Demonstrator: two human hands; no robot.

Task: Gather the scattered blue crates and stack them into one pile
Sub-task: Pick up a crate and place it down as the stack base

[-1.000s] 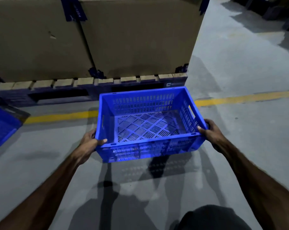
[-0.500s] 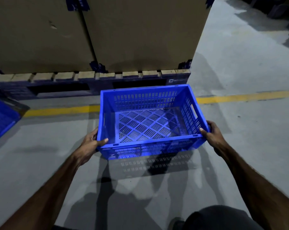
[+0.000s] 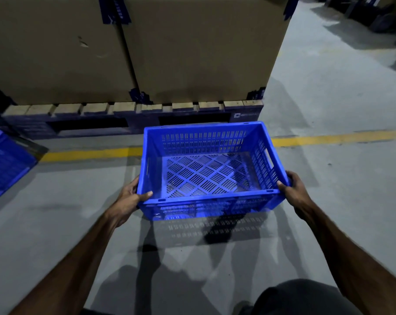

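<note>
While your arms reached forward in the head view, you held a blue crate (image 3: pixel 209 169) between both hands, clear of the grey concrete floor (image 3: pixel 328 201), with its slatted shadow thrown on the ground just beneath it. Your left hand (image 3: pixel 130 198) was clamped on the near left corner, thumb hooked over the rim and the fingers hidden behind the wall. Your right hand (image 3: pixel 293 192) was closed on the near right corner in the same way, thumb on the rim. The crate sat level, open side up and empty, its perforated bottom showing. It hung in front of a wooden pallet (image 3: pixel 133 114) carrying large cardboard boxes (image 3: pixel 192 48), and it covered part of a yellow floor line (image 3: pixel 328 138) that ran left to right. At the far left edge, part of another blue crate (image 3: pixel 4 164) showed, tilted and well apart from the one you held.
</note>
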